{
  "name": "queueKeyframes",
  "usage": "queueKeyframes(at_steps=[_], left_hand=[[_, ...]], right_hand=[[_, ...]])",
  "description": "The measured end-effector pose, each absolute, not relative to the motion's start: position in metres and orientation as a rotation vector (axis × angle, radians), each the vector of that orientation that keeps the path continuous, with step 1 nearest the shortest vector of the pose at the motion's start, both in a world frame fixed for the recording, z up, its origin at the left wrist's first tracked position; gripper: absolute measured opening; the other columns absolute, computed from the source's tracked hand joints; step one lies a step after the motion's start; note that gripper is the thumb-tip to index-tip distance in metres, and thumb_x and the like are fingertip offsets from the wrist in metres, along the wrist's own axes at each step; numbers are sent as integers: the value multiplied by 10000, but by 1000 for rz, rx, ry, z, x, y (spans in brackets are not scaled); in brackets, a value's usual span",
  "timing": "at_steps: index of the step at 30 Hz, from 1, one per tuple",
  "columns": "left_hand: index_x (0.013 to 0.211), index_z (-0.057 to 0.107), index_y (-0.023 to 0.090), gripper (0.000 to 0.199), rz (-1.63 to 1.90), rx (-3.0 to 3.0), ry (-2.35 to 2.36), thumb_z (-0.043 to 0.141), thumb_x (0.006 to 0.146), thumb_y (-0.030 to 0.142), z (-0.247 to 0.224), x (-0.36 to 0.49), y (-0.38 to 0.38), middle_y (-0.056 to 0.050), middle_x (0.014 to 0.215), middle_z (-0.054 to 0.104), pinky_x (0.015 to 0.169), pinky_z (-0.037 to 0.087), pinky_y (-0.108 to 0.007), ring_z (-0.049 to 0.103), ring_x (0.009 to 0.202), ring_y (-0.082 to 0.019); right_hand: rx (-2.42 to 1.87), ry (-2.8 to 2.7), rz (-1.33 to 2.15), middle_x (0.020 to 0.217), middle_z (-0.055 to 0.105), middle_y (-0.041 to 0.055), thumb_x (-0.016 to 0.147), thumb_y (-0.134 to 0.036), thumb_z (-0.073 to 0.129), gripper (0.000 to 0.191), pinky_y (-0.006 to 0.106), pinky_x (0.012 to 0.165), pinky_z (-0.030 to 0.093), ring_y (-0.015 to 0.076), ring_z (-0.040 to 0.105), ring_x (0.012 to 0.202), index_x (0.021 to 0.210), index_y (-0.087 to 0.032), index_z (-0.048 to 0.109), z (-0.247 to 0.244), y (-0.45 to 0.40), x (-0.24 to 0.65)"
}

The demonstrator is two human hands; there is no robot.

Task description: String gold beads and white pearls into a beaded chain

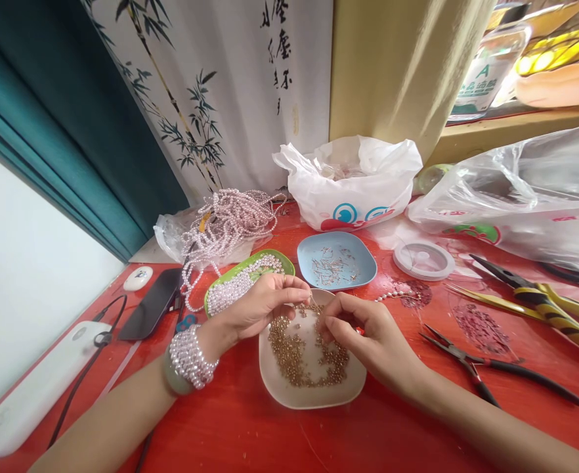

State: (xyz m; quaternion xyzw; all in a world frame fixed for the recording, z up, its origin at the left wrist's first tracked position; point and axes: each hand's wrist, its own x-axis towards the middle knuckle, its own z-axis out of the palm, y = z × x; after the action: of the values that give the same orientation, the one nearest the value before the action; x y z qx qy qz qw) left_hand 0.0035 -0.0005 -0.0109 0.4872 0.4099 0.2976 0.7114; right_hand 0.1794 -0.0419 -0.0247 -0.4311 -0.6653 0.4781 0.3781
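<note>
Over a white dish (pixel 314 399) of small gold beads (pixel 289 358), both my hands work close together. My left hand (pixel 272 302), with several strands of pearly beads (pixel 193 358) round its wrist, is closed in a pinch at the dish's far edge; a tiny pale thing shows at the fingertips, too small to name. My right hand (pixel 358 325) is closed with thumb and forefinger together above the beads on the right, its fingertips partly hidden. A green dish (pixel 289 263) of pale pink beads and a blue dish (pixel 304 263) of small metal pieces lie just beyond.
Pink bead strings (pixel 235 220) heap at the back left. Plastic bags (pixel 353 190) stand behind. Black pliers (pixel 467 358), tweezers (pixel 501 302) and yellow-black pliers (pixel 530 292) lie right, near a round clear container (pixel 423 258). A phone (pixel 151 305) and white power strip (pixel 38 387) lie left.
</note>
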Motion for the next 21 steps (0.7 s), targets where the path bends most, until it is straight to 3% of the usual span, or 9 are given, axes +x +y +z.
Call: queueKeyframes(at_steps=[11, 21], left_hand=[[778, 668, 110, 161, 714, 1033, 891, 709, 667, 219, -14, 3, 1, -26, 741, 611, 536, 375, -167, 519, 665, -69], [790, 686, 136, 151, 747, 1003, 892, 724, 648, 169, -19, 2, 1, -23, 743, 652, 555, 403, -158, 554, 658, -63]], right_hand=[[-1130, -1669, 1176, 559, 542, -16, 816, -258, 428, 175, 225, 494, 415, 110, 512, 506, 667, -185, 485, -30, -40, 178], [-1109, -1658, 1246, 573, 562, 5, 751, -196, 428, 142, 247, 491, 414, 127, 515, 523, 615, -187, 464, -28, -41, 178]])
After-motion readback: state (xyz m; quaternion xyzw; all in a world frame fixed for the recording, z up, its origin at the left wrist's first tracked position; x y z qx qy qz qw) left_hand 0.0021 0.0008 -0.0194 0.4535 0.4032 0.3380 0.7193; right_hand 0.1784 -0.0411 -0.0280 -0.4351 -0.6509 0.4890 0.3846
